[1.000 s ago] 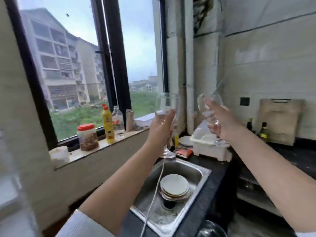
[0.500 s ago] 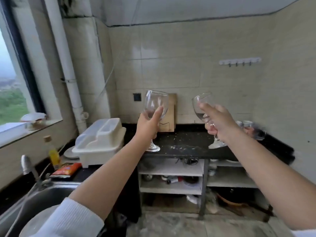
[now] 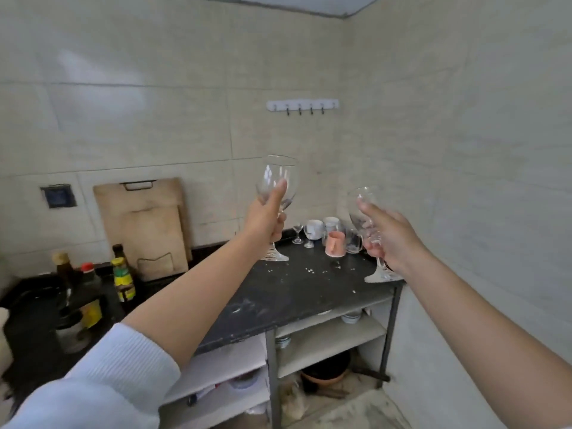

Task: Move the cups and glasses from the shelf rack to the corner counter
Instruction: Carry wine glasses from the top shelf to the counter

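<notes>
Each hand gripped a stemmed glass above the dark counter (image 3: 288, 292): left hand (image 3: 265, 219) on the left glass (image 3: 278, 181), right hand (image 3: 388, 235) on the right glass (image 3: 360, 199); cups (image 3: 328, 233) stood far in the corner.

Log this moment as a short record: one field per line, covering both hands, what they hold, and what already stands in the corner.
left hand: gripping a stemmed glass by the lower bowl and stem, upright, raised above the counter
right hand: gripping a second stemmed glass the same way, slightly tilted
dark counter: speckled with white flecks
corner group: pink cup, white mugs, two small stemmed glasses, clear mug
cutting boards: leaning on the wall
</notes>
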Available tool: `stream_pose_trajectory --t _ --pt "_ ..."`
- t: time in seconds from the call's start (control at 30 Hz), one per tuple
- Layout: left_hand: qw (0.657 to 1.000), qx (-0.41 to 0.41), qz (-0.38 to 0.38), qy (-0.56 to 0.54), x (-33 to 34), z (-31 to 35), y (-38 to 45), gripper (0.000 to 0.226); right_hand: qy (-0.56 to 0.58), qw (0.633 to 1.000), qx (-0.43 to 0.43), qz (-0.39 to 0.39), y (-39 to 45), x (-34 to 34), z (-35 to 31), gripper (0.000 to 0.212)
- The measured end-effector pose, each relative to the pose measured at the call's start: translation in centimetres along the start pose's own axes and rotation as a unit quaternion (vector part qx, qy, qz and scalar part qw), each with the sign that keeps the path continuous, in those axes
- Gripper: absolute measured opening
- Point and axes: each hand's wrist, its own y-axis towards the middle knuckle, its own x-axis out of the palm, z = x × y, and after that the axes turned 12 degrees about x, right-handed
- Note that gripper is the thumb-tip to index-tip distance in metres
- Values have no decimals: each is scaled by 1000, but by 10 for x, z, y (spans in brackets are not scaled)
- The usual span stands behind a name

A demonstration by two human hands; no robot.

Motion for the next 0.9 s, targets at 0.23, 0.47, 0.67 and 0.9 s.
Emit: stream_pose_trajectory --t 0.23,0.47,0.67,0.9 --pt "995 -55 -79 -26 74 -92 98 29 -6 998 34 59 105 -65 -3 23" --pt "996 -58 -45 -51 134 -163 186 22 -107 993 25 41 232 -117 -6 37" --pt "986 -81 -54 -137 132 -211 258 20 -219 975 4 26 338 -114 19 40" --pt "995 -95 -11 -2 88 -279 353 43 -338 940 -36 30 460 -74 61 66"
